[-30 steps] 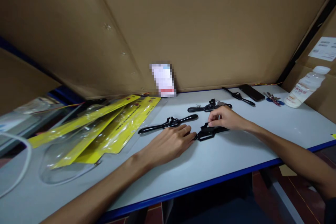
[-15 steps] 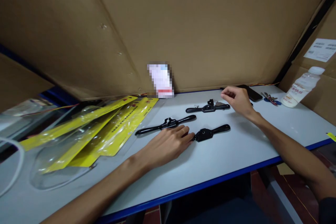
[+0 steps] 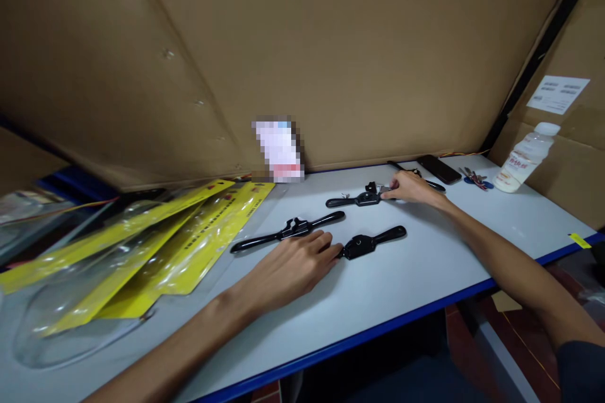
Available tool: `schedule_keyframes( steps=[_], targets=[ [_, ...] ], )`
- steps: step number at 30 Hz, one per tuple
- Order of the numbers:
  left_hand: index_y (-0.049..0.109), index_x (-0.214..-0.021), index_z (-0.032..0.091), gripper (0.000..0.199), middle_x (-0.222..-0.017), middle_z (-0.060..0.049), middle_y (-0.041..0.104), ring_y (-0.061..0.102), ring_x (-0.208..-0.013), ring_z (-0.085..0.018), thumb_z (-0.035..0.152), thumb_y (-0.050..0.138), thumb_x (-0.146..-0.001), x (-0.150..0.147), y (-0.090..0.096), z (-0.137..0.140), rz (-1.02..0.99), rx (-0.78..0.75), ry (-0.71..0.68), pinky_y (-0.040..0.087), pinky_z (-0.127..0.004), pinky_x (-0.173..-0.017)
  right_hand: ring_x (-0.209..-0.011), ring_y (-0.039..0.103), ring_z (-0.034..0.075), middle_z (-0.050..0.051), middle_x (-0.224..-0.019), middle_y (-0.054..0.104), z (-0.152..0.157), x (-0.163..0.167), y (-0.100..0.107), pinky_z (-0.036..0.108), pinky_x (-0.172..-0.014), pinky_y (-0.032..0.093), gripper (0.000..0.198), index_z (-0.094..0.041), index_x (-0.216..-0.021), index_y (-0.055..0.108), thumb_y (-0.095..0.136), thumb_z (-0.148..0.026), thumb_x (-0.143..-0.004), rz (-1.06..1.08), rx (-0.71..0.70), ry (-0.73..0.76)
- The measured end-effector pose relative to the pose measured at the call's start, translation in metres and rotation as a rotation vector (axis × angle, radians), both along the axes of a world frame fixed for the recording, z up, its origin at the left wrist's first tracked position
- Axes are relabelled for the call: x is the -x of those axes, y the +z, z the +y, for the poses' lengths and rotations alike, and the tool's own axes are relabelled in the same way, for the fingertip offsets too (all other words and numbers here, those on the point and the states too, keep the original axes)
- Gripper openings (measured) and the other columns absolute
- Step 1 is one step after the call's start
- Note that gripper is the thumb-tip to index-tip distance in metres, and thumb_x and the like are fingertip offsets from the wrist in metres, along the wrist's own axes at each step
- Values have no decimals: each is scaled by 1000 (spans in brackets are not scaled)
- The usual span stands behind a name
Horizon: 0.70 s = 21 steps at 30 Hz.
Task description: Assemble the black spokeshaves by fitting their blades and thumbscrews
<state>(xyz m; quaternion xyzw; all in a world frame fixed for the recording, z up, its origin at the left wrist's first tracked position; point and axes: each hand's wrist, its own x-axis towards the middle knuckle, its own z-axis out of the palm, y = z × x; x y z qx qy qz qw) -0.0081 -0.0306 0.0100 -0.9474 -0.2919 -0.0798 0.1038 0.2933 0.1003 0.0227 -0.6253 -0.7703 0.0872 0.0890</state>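
Note:
Several black metal spokeshaves lie on the table. My left hand (image 3: 302, 258) is closed around one handle of the nearest spokeshave (image 3: 362, 245), which rests on the tabletop. Just behind that hand lies a second spokeshave (image 3: 295, 228), apart from the fingers. My right hand (image 3: 410, 187) pinches a small grey blade (image 3: 384, 189) beside the third spokeshave (image 3: 366, 199) and covers that tool's right handle. Small loose parts are there too: a silver screw (image 3: 345, 196) and a black cap piece (image 3: 371, 187). Partly behind my right hand is another spokeshave (image 3: 435, 186).
Yellow blister packs (image 3: 189, 245) spread over the left side of the table (image 3: 378, 302). A blurred-out phone-like screen (image 3: 281, 148) leans on the cardboard wall (image 3: 331, 44). At the back right are a dark phone (image 3: 440, 170), keys (image 3: 476, 179) and a plastic bottle (image 3: 527, 160).
My right hand has come down and closed its fingers at the blade by the third spokeshave. My left hand keeps its hold on the nearest one. The view has shifted slightly.

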Motion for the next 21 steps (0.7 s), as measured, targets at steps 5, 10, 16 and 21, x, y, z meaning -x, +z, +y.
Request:
schedule_keyframes(
  steps=[5,10,16,21],
  targets=[
    [67,-112,16,26,-91,-7,65,64,-76,-20,24,43,-106,-1,2,-2,32,-3,19,45,-31,-58,-85,66,24,8,-96,74,-2,3,6,29,-63,39,32,-19,-88,71,83,-44,-71,13,91,-19],
    [66,-113,16,24,-93,-7,65,65,-80,-20,25,46,-105,-3,4,-2,54,24,56,45,-31,-60,-87,64,25,9,-94,71,1,-2,2,30,-64,37,30,-20,-86,68,83,-40,-70,20,64,-15],
    [66,-116,15,25,-95,-8,65,65,-80,-20,23,45,-105,-2,2,-1,49,14,40,46,-31,-60,-72,58,19,0,-75,63,5,-7,-4,28,-62,37,37,-19,-92,61,83,-24,-63,279,120,59],
    [66,-116,16,24,-96,-8,64,64,-80,-19,23,46,-105,0,-1,0,22,28,37,48,-30,-63,-62,51,14,-6,-67,59,10,-22,-4,28,-63,34,33,-22,-99,61,74,-20,-69,555,291,284]
  ],
)
